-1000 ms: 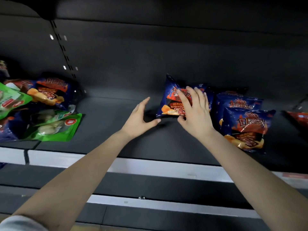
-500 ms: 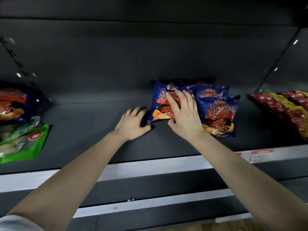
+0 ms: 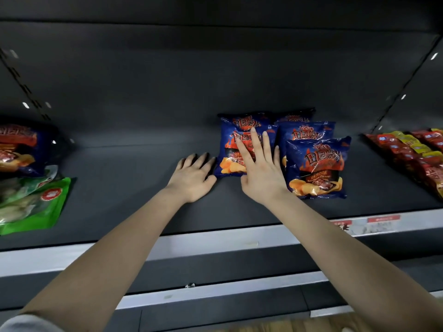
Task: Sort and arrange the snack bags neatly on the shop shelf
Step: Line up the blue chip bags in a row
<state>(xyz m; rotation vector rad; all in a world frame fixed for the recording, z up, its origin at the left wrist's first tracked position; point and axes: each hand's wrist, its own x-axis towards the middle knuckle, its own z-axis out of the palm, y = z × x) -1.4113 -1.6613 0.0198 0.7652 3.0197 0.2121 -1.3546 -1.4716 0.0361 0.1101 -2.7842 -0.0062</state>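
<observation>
Several blue chip bags lie in two overlapping rows on the dark shelf [image 3: 134,200]. My right hand [image 3: 261,171] rests flat, fingers straight, on the front bag of the left row [image 3: 230,161]. My left hand [image 3: 194,178] lies flat on the shelf, its fingers against that bag's left edge. Right of my right hand sits the front bag of the right row [image 3: 316,168], with another blue bag [image 3: 304,133] behind it. Neither hand grips anything.
At the far left lie a green snack bag [image 3: 40,207] and another blue chip bag [image 3: 19,149]. A row of red and yellow packets [image 3: 417,154] fills the shelf's right end. The shelf's pale front rail [image 3: 215,243] carries price tags at the right.
The view has shifted, so the bags sit a little more to the right in the frame. My left hand has flattened against the bag's left edge. My right hand has stayed on the bag.
</observation>
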